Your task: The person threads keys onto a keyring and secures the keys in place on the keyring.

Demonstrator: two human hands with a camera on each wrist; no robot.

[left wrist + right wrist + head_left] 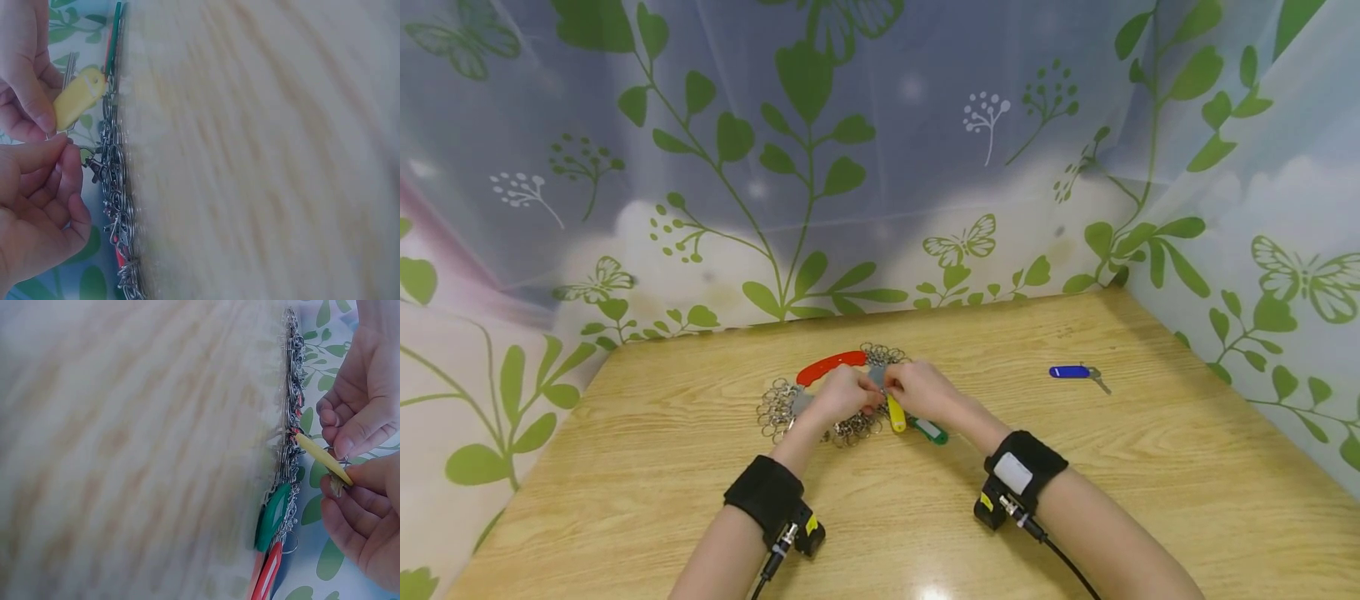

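Both hands meet over a heap of metal rings and clasps [855, 429]. My right hand [922, 392] pinches a yellow key tag [322, 457] near its ring end, with a key [337, 485] between the fingers. Close beside it, the fingertips of my left hand [844, 393] pinch a thin metal ring [69, 141] at the tag's end. In the left wrist view the tag slants up from the fingertips, above the heap's edge. A green key tag [930, 431] lies just right of the yellow one. Behind the hands is a red piece with a wavy edge [831, 367].
A blue key tag [1069, 372] with a key [1097, 379] lies apart at the right of the wooden table [700, 500]. A leaf-patterned curtain [880, 208] encloses the back and sides. Each wrist wears a black band with a cabled camera.
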